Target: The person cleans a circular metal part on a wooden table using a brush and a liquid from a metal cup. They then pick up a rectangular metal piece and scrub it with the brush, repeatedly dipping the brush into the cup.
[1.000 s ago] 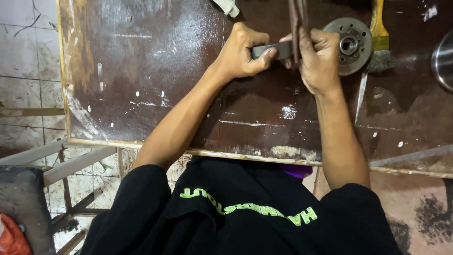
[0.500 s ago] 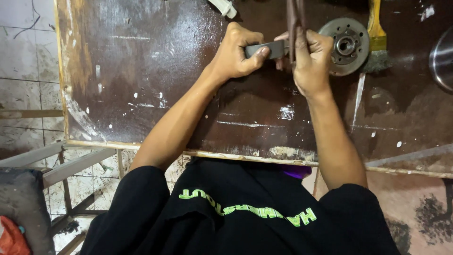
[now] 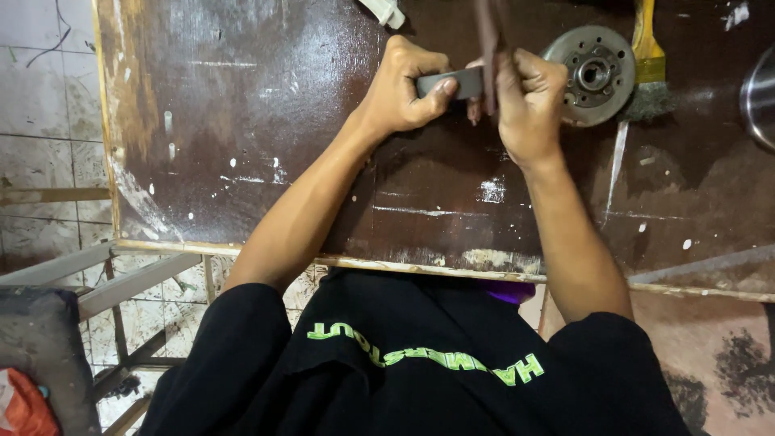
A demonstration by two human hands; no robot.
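Head view: left hand (image 3: 404,89) clamps a grey block (image 3: 452,82) above the dark workbench (image 3: 242,145) while right hand (image 3: 525,101) grips a brown strip (image 3: 488,40) across it, apparently mid-work, unfinished.

There are two hands: the left hand (image 3: 404,85) and the right hand (image 3: 529,101). They hold one flat grey bar (image 3: 452,82) and one long thin brown strip (image 3: 488,48). On the one brown worktop (image 3: 242,145) lie one round metal disc (image 3: 593,73), one yellow-handled brush (image 3: 646,56) and one small white piece (image 3: 386,11). One shiny metal pot edge (image 3: 759,97) shows at the right.
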